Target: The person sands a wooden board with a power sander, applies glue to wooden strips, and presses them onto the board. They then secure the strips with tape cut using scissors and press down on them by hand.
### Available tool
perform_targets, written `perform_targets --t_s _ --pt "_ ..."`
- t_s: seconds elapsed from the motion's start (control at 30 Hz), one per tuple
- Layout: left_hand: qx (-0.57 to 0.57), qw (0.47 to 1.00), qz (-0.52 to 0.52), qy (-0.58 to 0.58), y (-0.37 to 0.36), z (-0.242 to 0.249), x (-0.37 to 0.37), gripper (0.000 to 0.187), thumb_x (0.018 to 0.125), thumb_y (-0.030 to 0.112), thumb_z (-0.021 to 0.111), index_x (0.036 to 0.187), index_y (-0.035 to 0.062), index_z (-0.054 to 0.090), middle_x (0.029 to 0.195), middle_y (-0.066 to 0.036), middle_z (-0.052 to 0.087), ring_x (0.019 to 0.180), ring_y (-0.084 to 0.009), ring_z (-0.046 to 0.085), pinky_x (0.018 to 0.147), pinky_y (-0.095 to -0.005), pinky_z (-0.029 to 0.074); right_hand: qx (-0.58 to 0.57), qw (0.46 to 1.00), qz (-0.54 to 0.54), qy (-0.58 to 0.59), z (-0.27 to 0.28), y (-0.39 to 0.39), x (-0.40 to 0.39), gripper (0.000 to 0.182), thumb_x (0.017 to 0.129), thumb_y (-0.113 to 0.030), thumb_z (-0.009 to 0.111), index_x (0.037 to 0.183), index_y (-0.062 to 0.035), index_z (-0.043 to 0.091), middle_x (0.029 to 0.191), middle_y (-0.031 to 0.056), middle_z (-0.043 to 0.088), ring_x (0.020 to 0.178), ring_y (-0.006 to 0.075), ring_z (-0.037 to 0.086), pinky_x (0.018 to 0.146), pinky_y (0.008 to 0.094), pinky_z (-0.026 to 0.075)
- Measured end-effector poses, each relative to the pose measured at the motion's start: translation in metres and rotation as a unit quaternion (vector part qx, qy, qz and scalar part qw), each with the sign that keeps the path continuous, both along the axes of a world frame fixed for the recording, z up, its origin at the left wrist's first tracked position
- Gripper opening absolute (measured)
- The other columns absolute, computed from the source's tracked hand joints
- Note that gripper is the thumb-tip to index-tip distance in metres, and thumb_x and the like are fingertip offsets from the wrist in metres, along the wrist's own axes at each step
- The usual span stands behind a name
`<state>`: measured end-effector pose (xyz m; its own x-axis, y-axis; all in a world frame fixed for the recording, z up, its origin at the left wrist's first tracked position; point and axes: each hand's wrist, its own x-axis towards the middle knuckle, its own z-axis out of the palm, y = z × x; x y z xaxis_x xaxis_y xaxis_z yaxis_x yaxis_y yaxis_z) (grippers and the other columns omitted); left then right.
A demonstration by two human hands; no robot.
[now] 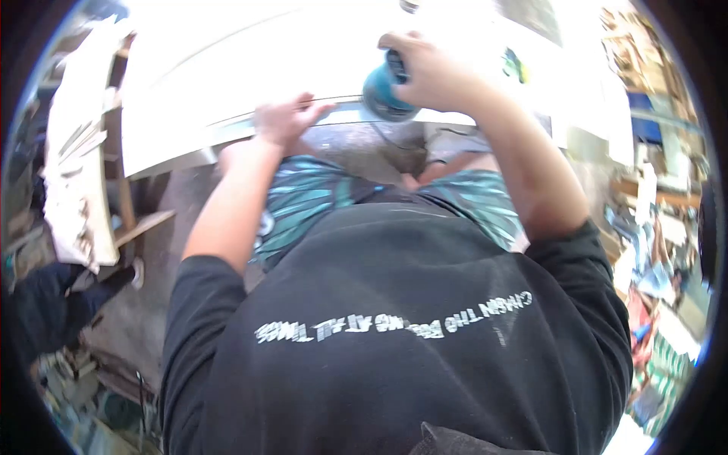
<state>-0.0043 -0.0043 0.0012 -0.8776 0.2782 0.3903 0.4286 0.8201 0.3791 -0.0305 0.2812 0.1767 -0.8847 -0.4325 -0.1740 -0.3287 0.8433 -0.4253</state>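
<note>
A teal and black power tool with a rounded body (385, 95), which looks like a handheld sander, is gripped from above in my right hand (436, 74). It sits at the near edge of a large white board (205, 76). My left hand (282, 121) is closed over the board's near edge, left of the tool, with its thumb pointing right. Its lower fingers are hard to make out. A thin dark cord (383, 135) hangs below the tool. Glare washes out much of the board's surface.
A small green and yellow item (516, 66) lies on the board at right. Rough pale timber (80, 152) stands at left, near another person's dark-clothed legs (57, 303). Wood pieces and mixed clutter (656, 250) line the right side.
</note>
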Motion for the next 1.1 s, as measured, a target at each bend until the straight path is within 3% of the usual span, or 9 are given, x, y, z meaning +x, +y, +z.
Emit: perform_targets --t_s 0.23,0.33,0.5,0.57,0.6,0.67,0.73,1.0,1.1 --pt "0.068 0.998 -0.008 -0.001 0.006 -0.006 -0.002 0.051 0.084 0.071 0.072 0.087 0.0201 0.078 0.072 -0.004 0.073 0.066 -0.0284 0.074 0.058 -0.0438 0.059 0.072 0.985 -0.142 0.069 0.014 0.09 0.012 0.072 0.08 -0.023 0.076 0.146 -0.0064 0.052 0.134 0.0303 0.062 0.126 0.0456 0.059 0.11 0.0482 0.047" --pt "-0.035 0.993 0.006 0.109 0.004 0.023 0.0 0.03 0.085 0.054 0.074 0.086 0.0249 0.078 0.083 0.001 0.073 0.088 -0.0264 0.071 0.079 -0.0459 0.054 0.06 0.981 -0.17 0.073 0.035 0.082 0.029 0.045 0.076 -0.005 0.07 0.119 -0.0074 0.056 0.108 0.0205 0.062 0.103 0.0407 0.063 0.092 0.0494 0.05" --pt "-0.039 0.987 0.029 0.152 -0.002 0.016 0.01 0.018 0.086 0.038 0.072 0.079 0.0226 0.078 0.085 -0.001 0.072 0.093 -0.0269 0.069 0.086 -0.0467 0.05 0.007 0.982 -0.144 0.124 0.039 0.077 0.058 0.048 0.075 -0.006 0.071 0.12 -0.0085 0.057 0.11 0.0195 0.061 0.106 0.0399 0.062 0.094 0.0473 0.049" --pt "0.084 0.986 -0.028 0.139 -0.008 0.005 0.009 0.015 0.084 0.029 0.07 0.076 0.0181 0.078 0.084 -0.004 0.072 0.086 -0.0296 0.069 0.085 -0.0472 0.051 -0.02 0.979 -0.145 0.14 0.035 0.083 0.068 0.05 0.074 -0.009 0.074 0.121 -0.0065 0.057 0.111 0.0205 0.061 0.107 0.0401 0.062 0.095 0.0469 0.049" --pt "0.099 0.985 0.028 0.139 -0.015 0.022 0.017 0.014 0.082 0.025 0.07 0.074 0.0154 0.077 0.084 -0.006 0.074 0.083 -0.0315 0.069 0.085 -0.0475 0.05 -0.034 0.976 -0.144 0.159 0.039 0.073 0.075 0.051 0.074 -0.011 0.076 0.122 -0.0057 0.058 0.112 0.0209 0.062 0.108 0.0402 0.062 0.095 0.0467 0.05" --pt "0.094 0.966 0.186 0.153 -0.037 -0.004 0.021 0.02 0.079 0.012 0.074 0.099 0.0095 0.077 0.101 -0.015 0.075 0.098 -0.034 0.068 0.088 -0.0483 0.049 -0.059 0.973 -0.165 0.147 0.04 0.067 0.08 0.054 0.074 -0.012 0.078 0.123 -0.0077 0.058 0.113 0.0205 0.063 0.108 0.0396 0.063 0.095 0.0463 0.05" --pt "0.165 0.951 0.252 0.071 -0.052 0.035 0.044 0.02 0.093 0.014 0.073 0.111 0.0052 0.075 0.107 -0.017 0.074 0.104 -0.0373 0.067 0.096 -0.0472 0.05 -0.058 0.972 -0.19 0.127 0.043 0.065 0.086 0.055 0.074 -0.013 0.079 0.124 -0.0097 0.058 0.114 0.0197 0.064 0.108 0.0388 0.063 0.097 0.046 0.051" --pt "0.335 0.878 0.341 -0.028 -0.079 0.03 0.078 0.017 0.091 0.013 0.082 0.105 0.0028 0.078 0.092 -0.007 0.075 0.08 -0.0155 0.07 0.072 -0.0295 0.056 -0.061 0.966 -0.241 0.075 0.023 0.078 0.099 0.056 0.074 -0.012 0.079 0.127 -0.0102 0.059 0.117 0.0189 0.066 0.108 0.0358 0.067 0.097 0.0437 0.052" --pt "0.271 0.911 0.307 -0.057 -0.078 0.034 0.079 0.019 0.089 0.019 0.085 0.086 0.0022 0.079 0.079 -0.008 0.072 0.072 -0.0178 0.069 0.07 -0.0304 0.055 -0.046 0.964 -0.249 0.08 0.021 0.077 0.105 0.057 0.074 -0.012 0.079 0.127 -0.0106 0.06 0.118 0.0185 0.067 0.11 0.0357 0.067 0.098 0.0441 0.052"
